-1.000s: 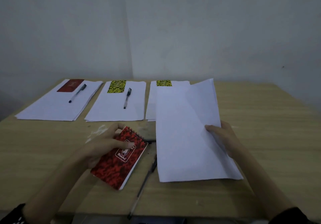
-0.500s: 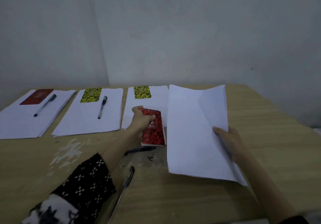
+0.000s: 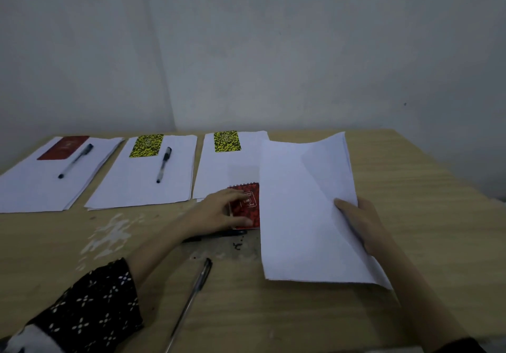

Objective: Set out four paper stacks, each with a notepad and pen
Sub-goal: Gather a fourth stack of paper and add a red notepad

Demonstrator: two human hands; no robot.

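**Fourth stack almost down, notepad waiting beside it**

My left hand [image 3: 219,210] is closed lightly around the red notepad [image 3: 247,206], the thumb under its near edge and the fingers on its left side. The pad lies at the near corner of the third stack [image 3: 219,172], just beside the sheets that my right hand [image 3: 356,224] holds. That hand pinches the right edge of the fourth stack [image 3: 298,215], thumb on top and fingers under; the right side is lifted, the left side seems to touch the table [image 3: 410,188].

One second ago the red pad was near my body, tilted, with my left hand on it. Half a second ago it was already forward, and now it is a little further, against the edge of the sheets. The fourth stack has also gone forward and to the right, nearly in line with the other three.

I think this means the last place is almost ready: the sheets must be laid flat, then the pad goes on top.

Two stacks on the left are complete with pad and pen. The third has a yellow pad [image 3: 226,141] but no pen. Two pens wait: one under my left wrist [image 3: 216,235], one nearer to me [image 3: 195,289].
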